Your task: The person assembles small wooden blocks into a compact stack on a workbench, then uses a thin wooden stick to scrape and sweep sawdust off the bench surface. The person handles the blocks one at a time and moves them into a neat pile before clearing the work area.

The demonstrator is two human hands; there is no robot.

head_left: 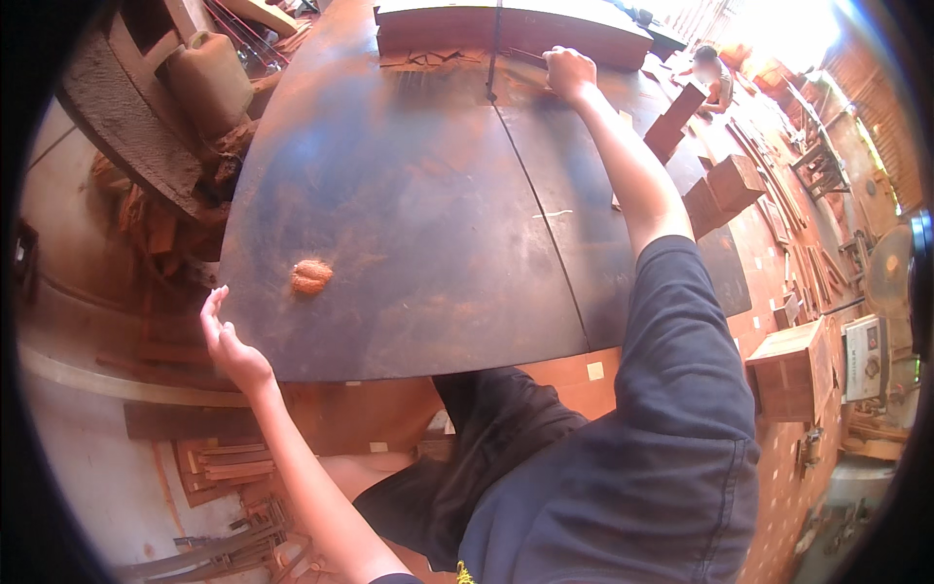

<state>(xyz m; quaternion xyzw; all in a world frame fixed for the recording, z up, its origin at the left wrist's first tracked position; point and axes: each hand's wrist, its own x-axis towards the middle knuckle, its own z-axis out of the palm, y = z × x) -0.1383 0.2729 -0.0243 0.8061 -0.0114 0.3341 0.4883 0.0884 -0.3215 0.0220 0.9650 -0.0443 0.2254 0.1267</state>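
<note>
Two hands on dusty blue saw table (409, 224): left hand (229, 341) open at near edge, right hand (569, 73) clenched beside blade (494, 49), amid workshop timber.

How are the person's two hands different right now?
The right hand is stretched far across the dark metal table, near the saw blade; the left hand rests at the table's near edge. The right hand is curled closed, though what it presses on is hard to make out; the left hand is open with fingers spread and holds nothing. The left hand is close to a small sawdust pile. Both hands are bare.
</note>
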